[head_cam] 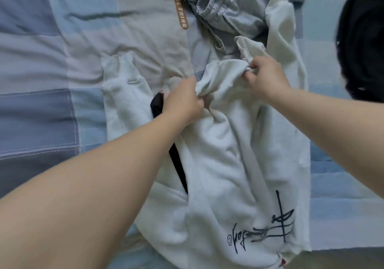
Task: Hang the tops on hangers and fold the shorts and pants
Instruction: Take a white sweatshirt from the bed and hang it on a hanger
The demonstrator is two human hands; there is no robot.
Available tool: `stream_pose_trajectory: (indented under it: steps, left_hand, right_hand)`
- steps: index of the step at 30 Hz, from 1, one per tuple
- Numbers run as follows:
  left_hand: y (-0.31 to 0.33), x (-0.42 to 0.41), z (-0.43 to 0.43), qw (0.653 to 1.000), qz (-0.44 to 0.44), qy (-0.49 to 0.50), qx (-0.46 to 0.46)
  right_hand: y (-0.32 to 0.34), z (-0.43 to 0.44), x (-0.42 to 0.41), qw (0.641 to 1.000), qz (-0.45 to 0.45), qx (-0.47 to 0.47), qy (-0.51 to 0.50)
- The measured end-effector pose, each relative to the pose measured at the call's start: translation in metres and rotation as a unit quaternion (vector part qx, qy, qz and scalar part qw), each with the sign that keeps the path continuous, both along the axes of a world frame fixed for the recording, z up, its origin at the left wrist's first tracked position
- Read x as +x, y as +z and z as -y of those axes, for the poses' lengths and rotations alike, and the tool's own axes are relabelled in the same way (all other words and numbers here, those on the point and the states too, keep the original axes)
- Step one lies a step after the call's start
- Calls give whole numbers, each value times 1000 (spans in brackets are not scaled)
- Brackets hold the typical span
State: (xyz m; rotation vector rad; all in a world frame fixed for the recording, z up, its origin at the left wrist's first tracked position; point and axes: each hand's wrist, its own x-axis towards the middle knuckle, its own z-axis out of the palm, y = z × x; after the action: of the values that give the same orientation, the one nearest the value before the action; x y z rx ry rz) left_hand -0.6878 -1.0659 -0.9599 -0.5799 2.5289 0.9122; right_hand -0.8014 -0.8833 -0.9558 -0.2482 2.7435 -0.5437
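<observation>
**Sweatshirt gathered at one edge, nothing visibly hung or folded**

The white cotton sweatshirt with black script printed on it (pixel 228 164) lies spread on the bed, directly under both forearms. The left hand (pixel 182 102) has its fingers curled tight round a bunched fold of the sweatshirt's far edge. The right hand (pixel 266 77), a little beyond it and to its right, pinches another gather of the same edge. Between the two hands the cloth is raised and drawn open.

Just under the left hand and wrist, a flat black bar (pixel 178 169) slips beneath the white fabric. It may be a hanger arm, but no hook shows, so I cannot say for sure. A ribbed cuff (pixel 124 67) lies to the left of that hand.

Beyond the right hand sits a crumpled grey garment with an elastic waistband (pixel 224 9), unfolded. A tan lettered strip (pixel 180 11) lies beside it on the blue and grey patchwork quilt (pixel 52 61), and a dark bundle (pixel 363 40) fills the far right.

By my reading the task is early: this top is perhaps being fitted to a hanger, and the folding is all still to do.
</observation>
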Motion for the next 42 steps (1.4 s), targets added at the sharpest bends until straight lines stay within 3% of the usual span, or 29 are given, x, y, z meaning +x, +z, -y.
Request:
stream_pose_trajectory:
  steps: [6, 9, 13, 18, 22, 25, 29, 33, 36, 42]
  left_hand:
    - [92, 98, -69, 991, 39, 49, 114]
    - [143, 135, -115, 985, 40, 113, 124]
    - [223, 166, -173, 967, -13, 215, 132]
    - [317, 185, -227, 945, -132, 261, 146]
    - [391, 196, -257, 942, -204, 234, 127]
    - [443, 198, -274, 929, -260, 163, 207]
    - [503, 191, -290, 919, -298, 76, 246]
    - [555, 172, -304, 909, -363, 12, 207]
    - [595, 155, -311, 881, -435, 29, 183]
    - [689, 121, -314, 795, -569, 76, 196]
  right_hand:
    - [92, -72, 65, 994, -15, -75, 82]
    - [151, -105, 97, 989, -12, -129, 71]
    - [243, -142, 137, 974, -36, -209, 82]
    - [362, -192, 179, 938, 38, -331, 92]
    - [440, -236, 202, 926, 45, -353, 128]
    - [489, -261, 218, 912, 36, -384, 141]
    - [543, -282, 223, 883, 6, -455, 114]
    - [597, -297, 208, 871, -67, -471, 120]
    - [639, -301, 200, 858, -130, -478, 136]
    - [721, -304, 191, 832, -205, -493, 151]
